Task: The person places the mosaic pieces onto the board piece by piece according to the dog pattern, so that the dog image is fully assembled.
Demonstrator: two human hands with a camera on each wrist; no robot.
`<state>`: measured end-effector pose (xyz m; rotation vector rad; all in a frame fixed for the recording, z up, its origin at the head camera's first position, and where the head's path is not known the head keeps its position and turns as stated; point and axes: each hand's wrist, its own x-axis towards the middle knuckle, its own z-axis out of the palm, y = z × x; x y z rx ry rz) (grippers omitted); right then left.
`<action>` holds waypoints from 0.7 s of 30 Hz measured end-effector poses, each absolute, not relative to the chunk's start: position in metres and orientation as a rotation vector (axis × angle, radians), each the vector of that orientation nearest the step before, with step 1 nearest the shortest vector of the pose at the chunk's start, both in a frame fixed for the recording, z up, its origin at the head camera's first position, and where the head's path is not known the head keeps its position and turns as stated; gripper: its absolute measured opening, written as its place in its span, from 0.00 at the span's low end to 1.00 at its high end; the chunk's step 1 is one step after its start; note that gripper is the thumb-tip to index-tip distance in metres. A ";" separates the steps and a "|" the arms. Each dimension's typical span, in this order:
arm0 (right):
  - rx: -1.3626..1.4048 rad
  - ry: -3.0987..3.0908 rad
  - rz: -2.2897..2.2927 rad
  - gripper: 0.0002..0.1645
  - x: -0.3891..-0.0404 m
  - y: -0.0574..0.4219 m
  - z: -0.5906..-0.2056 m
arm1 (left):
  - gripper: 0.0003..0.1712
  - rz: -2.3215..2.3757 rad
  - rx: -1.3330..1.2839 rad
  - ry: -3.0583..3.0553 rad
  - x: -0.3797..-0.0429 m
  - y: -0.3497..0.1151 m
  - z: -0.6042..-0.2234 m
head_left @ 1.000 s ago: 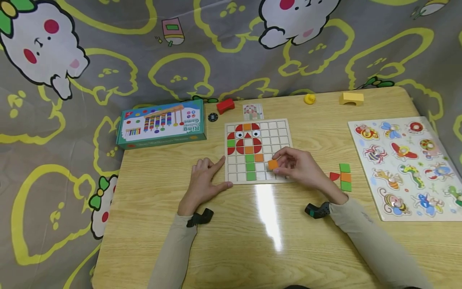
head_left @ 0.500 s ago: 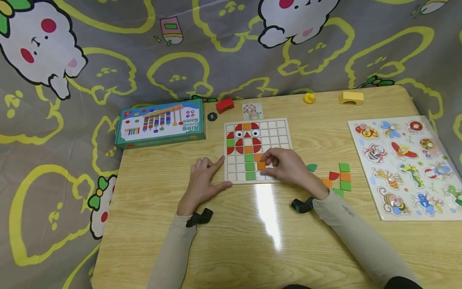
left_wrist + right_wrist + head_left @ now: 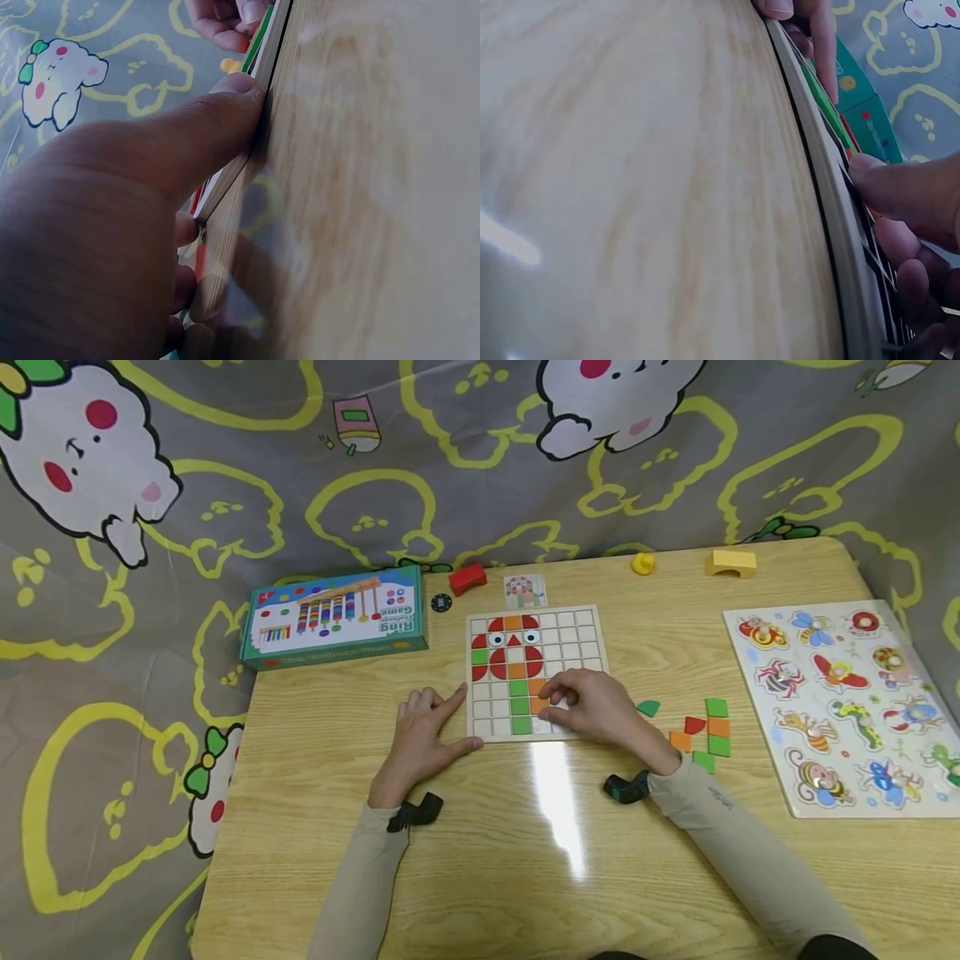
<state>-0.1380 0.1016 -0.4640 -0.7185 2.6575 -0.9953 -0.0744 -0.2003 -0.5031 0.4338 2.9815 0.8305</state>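
A white grid board (image 3: 585, 647) lies on the table, with red, green and orange tiles set in it as a picture. My left hand (image 3: 426, 739) rests at its lower left corner, thumb on the front edge and index finger along the left side, as the left wrist view also shows. Over the board's lower middle, my right hand (image 3: 592, 703) holds an orange square tile (image 3: 537, 705) between thumb and index finger. That tile lies in a cell beside the green column, below another orange tile (image 3: 537, 687). My right fingers cover part of the lower right cells.
Loose tiles (image 3: 717, 727) lie right of the board. Further right is an insect puzzle board (image 3: 840, 710). Behind stand a picture card (image 3: 525, 592), red block (image 3: 468, 579), black disc (image 3: 442, 602), yellow duck (image 3: 642, 564), yellow arch block (image 3: 731, 563) and game box (image 3: 337, 617).
My right hand has moved left with the orange tile and lowered it into the cell beside the green column. Loose tiles under the right wrist came into view. My left hand stays still.
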 end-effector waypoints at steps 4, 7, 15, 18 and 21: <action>-0.714 2.661 -1.004 0.14 -0.136 0.101 -0.464 | 0.53 0.837 0.422 2.976 -0.074 -0.200 -0.503; -0.748 2.645 -1.073 0.16 -0.134 0.107 -0.464 | 0.53 0.840 0.424 2.979 -0.074 -0.199 -0.503; -0.747 2.704 -1.159 0.15 -0.122 0.160 -0.455 | 0.53 0.835 0.430 2.976 -0.074 -0.200 -0.504; -0.702 2.741 -1.104 0.14 -0.115 0.190 -0.448 | 0.53 0.831 0.423 2.971 -0.074 -0.199 -0.504; -0.675 2.786 -1.030 0.12 -0.106 0.218 -0.440 | 0.52 0.833 0.417 2.966 -0.074 -0.199 -0.504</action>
